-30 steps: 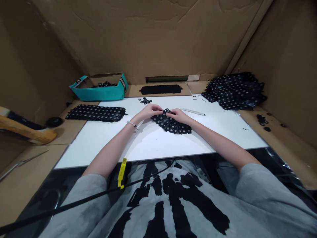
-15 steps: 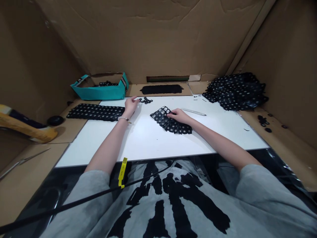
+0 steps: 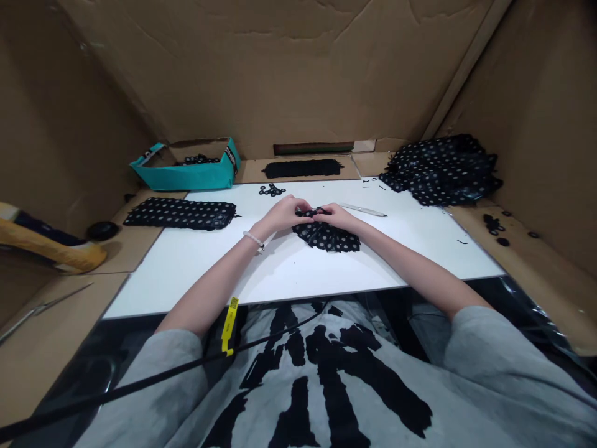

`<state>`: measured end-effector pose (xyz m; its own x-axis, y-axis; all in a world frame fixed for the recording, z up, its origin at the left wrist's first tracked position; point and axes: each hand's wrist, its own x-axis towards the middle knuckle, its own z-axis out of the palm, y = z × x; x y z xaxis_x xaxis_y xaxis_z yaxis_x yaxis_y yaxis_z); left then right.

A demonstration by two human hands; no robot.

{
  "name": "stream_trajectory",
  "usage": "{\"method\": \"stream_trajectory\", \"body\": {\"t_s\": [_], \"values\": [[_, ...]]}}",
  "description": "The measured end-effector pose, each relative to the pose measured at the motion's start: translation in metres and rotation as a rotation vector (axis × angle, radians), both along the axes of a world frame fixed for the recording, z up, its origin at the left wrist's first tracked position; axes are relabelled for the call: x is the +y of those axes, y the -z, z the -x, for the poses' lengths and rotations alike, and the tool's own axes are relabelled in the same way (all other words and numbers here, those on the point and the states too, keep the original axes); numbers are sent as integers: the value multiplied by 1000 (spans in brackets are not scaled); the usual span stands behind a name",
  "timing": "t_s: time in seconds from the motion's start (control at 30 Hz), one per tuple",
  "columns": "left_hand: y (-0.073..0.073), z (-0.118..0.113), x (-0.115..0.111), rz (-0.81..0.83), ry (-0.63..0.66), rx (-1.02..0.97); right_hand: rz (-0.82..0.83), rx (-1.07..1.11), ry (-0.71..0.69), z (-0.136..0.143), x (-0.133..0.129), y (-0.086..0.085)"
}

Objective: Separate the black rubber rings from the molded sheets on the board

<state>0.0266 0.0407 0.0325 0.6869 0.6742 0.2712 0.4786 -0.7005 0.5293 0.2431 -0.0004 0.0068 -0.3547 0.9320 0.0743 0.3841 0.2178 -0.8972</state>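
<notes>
A black sheet dotted with round holes point(image 3: 329, 238) lies bunched on the white board point(image 3: 261, 274). My right hand point(image 3: 339, 218) pinches its upper edge. Beside it my left hand point(image 3: 288, 213) has its fingers closed at the sheet's upper left part; whether a small ring is between them is hidden. A loose cluster of small black rings point(image 3: 272, 190) sits on the board behind my left hand. The white pen point(image 3: 364, 210) lies behind my right hand.
At the back left stands a teal box point(image 3: 186, 177) holding black rings. A flat dotted black strip point(image 3: 181, 213) lies left, a plain black strip point(image 3: 303, 168) at the back, and a dotted black pile point(image 3: 443, 171) back right. Scissors point(image 3: 44, 306) and a yellow-blue object point(image 3: 51, 239) are far left.
My left hand has moved right from the ring cluster to the dotted sheet, and now meets my right hand there. The sheet's upper left part is now gathered and covered by the fingers.
</notes>
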Motion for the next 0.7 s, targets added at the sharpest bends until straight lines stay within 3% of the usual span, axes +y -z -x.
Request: {"method": "stream_trajectory", "body": {"t_s": [0.13,0.27,0.33,0.4,0.57,0.63,0.7], "values": [[-2,-2,-2,86,-5,-108,59,32,-26,-8,5,-1],[0,3,9,285,-11,-218,66,-13,-14,-10,7,-1],[6,10,20,431,-97,-276,55,-7,-13,-9,8,-1],[15,22,33,508,-271,-375,54,3,-4,-8,8,1],[34,63,68,272,-729,-519,95,10,24,-8,7,1],[37,75,76,233,-801,-500,109,18,35,-7,5,-1],[36,81,79,240,-770,-478,110,18,47,-5,4,-3]]}}
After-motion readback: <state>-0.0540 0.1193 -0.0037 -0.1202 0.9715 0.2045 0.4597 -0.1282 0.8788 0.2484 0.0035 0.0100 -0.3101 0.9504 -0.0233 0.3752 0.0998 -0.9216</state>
